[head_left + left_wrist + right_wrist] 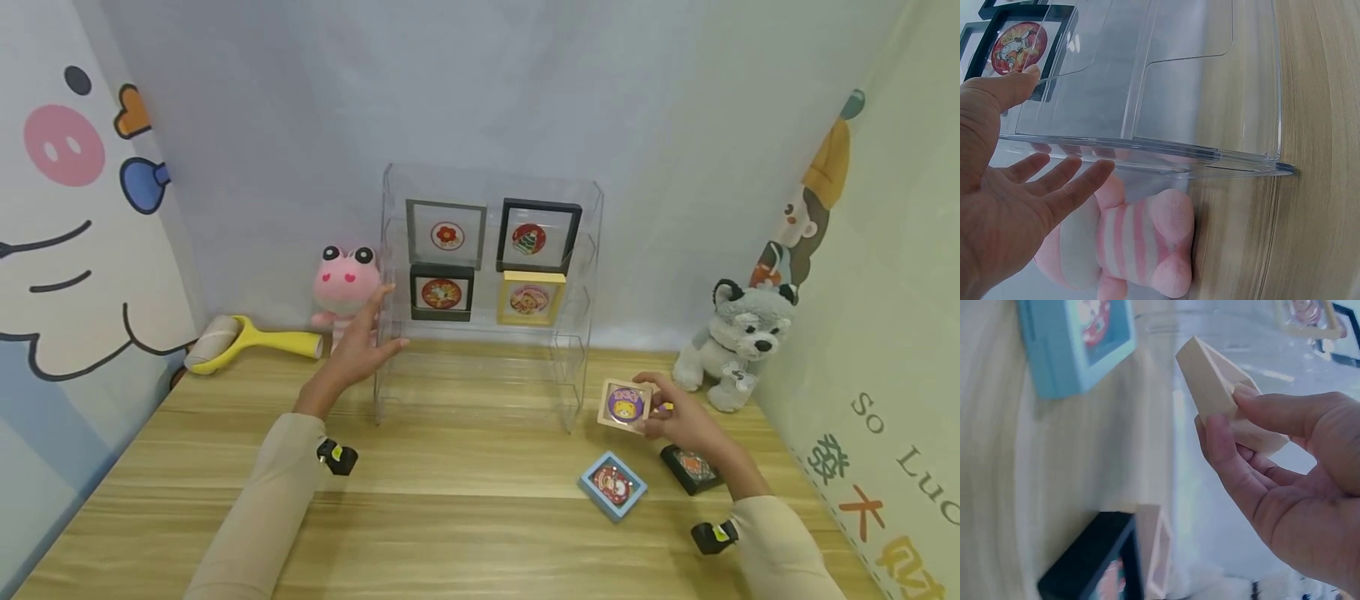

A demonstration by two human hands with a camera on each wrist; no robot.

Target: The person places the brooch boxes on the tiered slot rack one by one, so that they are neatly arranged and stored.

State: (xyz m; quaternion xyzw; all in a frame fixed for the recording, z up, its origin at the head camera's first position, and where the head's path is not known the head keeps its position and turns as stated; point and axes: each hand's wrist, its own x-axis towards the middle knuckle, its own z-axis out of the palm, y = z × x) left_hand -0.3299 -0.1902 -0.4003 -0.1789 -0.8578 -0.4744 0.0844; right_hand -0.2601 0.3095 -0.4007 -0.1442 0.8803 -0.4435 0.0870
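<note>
Pinching square wooden frame (625, 406) in right grip (678, 414), spreading left grip (358, 352) by four-frame clear-acrylic rack (472, 412), leaving blue square frame (612, 486), black one (692, 469) unracked.

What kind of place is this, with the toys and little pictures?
Probably a little display corner in a room: a clear rack holds small framed pictures, and a pink plush toy is nearby.
</note>
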